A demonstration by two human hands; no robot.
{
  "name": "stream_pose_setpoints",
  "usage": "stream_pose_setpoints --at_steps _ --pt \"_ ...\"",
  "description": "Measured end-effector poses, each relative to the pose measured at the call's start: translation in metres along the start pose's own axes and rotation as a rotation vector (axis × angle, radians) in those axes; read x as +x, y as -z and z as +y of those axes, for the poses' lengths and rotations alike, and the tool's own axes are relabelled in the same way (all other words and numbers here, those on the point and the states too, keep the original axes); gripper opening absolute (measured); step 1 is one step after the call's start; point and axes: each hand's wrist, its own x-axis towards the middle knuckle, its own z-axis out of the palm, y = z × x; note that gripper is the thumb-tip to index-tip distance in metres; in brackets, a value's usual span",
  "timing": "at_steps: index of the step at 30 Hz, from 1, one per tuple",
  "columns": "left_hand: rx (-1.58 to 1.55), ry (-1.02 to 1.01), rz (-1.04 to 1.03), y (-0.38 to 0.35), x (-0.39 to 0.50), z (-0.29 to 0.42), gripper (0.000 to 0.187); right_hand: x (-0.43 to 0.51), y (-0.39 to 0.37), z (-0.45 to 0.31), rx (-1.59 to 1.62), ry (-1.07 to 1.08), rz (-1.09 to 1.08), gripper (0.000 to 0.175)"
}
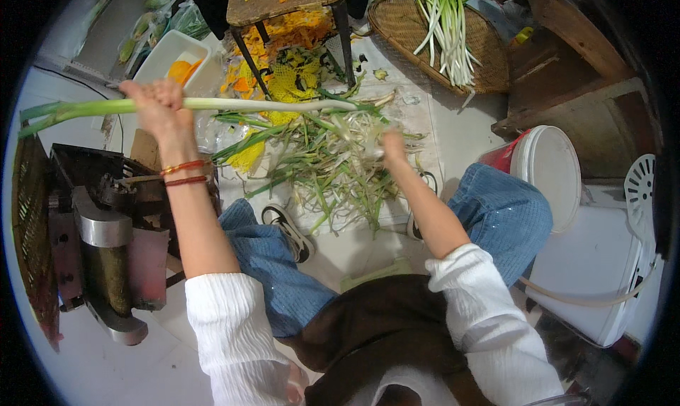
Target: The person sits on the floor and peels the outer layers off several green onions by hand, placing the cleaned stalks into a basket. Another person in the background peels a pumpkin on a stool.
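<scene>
My left hand (162,106) grips a long scallion (255,104) around its pale green stalk. The scallion lies nearly level, with its green leaves to the left and its white root end to the right. My right hand (393,145) is blurred above the right side of a heap of scallion trimmings (329,167). Whether it holds a strip of peel cannot be made out. The heap of green leaves and dry whitish skins spreads over a pale sheet (425,193) on the floor between my feet.
Peeled scallions (451,39) lie on a woven bamboo tray (491,60). A wooden stool (281,5) stands over orange peelings (303,26) and yellow netting (289,84). A white tub (175,47) holds orange pieces. Machinery (106,246) stands left; a lidded bucket (550,177) stands right.
</scene>
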Motion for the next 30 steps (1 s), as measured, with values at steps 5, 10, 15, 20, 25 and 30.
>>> stream_pose_setpoints --at_steps 5,10,15,20,25,30 --pt "0.075 0.009 -0.235 0.005 -0.003 -0.006 0.049 0.048 0.033 0.058 -0.484 0.246 -0.203 0.048" --pt "0.225 0.219 -0.258 -0.014 -0.031 -0.030 0.049 -0.014 0.008 -0.079 -0.852 0.792 -0.124 0.040" --pt "0.340 0.324 -0.410 -0.028 -0.078 -0.064 0.044 -0.082 0.003 -0.246 -0.156 1.008 -0.432 0.030" --pt "0.524 0.466 -0.587 -0.039 -0.124 -0.093 0.048 -0.119 0.022 -0.328 0.067 1.042 -0.388 0.033" --pt "0.557 0.343 -0.717 -0.042 -0.139 -0.107 0.045 -0.100 0.039 -0.317 0.144 0.914 -0.464 0.023" --pt "0.320 0.220 -0.723 -0.063 -0.135 -0.081 0.036 -0.117 0.041 -0.291 0.230 0.727 -0.669 0.017"
